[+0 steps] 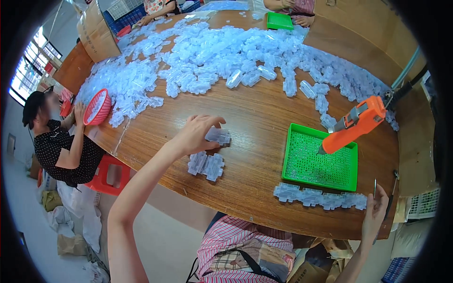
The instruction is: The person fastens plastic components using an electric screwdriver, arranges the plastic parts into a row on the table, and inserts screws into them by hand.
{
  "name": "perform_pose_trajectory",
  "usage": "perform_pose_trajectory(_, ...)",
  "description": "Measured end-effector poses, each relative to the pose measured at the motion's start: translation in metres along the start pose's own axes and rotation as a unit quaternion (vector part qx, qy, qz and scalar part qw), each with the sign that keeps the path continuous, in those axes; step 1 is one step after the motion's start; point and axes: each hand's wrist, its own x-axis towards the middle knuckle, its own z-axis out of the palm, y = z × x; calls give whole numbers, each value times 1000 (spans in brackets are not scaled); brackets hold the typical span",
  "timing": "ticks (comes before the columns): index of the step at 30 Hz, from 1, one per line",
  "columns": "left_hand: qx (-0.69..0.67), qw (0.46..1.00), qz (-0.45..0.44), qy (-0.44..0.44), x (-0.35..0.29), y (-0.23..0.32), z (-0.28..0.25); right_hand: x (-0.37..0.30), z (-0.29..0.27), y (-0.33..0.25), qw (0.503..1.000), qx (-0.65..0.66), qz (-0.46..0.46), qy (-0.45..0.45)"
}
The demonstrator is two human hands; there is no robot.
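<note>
My left hand (196, 133) is over the middle of the table, thumb and fingers closed round the sides of a clear plastic part (220, 136). Just nearer to me lie a couple of similar clear parts (206, 165), side by side on the wood. At the right, my right hand (374, 214) grips a slim metal tool (375, 187) that points upward; its tip is too small to make out. Beside that hand, a row of clear plastic parts (321, 198) runs along the near side of a green tray (285, 165) holding many tiny shiny metal pieces.
An orange electric screwdriver (354, 125) hangs over the tray, nose down. Heaped clear parts (217, 52) cover the table's far side. At left a person (61, 141) sits by a red basket (97, 107). Other people work at the far edge, near another green tray (280, 21).
</note>
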Motion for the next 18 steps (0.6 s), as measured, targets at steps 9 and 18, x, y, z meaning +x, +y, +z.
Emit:
perform_pose_trajectory(9,-102,985,130,55,-18,98,13,-21,5,-62,998,52,6,-18)
perform_pose_trajectory(18,-109,992,59,-11,-24,129,59,-56,-6,-192,808,457,-362,-88)
